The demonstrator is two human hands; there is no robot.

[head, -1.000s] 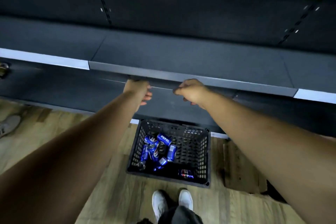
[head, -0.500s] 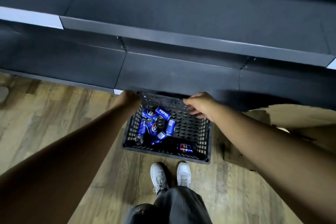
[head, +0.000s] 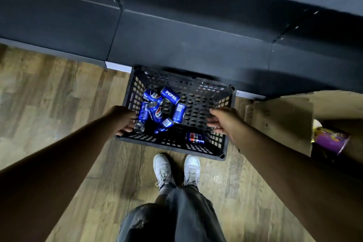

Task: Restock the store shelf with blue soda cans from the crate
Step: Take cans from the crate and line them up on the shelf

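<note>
around: wood plank floor [head: 59, 108], dark empty shelf unit [head: 186, 45] running along the top, and an open cardboard box [head: 282, 120] off to the right with a purple packet [head: 330, 141] sticking out. White sneakers [head: 176, 171] are planted right behind the crate.
in the way: nothing much sits over the cans, only the crate walls around them.
crate: black plastic crate [head: 176, 143] on the floor, butted up against the bottom shelf edge.
cans: blue soda cans [head: 157, 112] lie jumbled on their sides in the left half, one loner can [head: 195, 138] near the front right.
left hand: left hand [head: 122, 119] is over the crate's left wall, fingers loosely curled beside a can's end, not gripping anything I can see.
right hand: right hand [head: 224, 120] hovers above the right side, fingers relaxed, holding nothing.
vs half a second ago: both hands have dropped from the crate's back rim down to its middle, and the view tilts further down.
</note>
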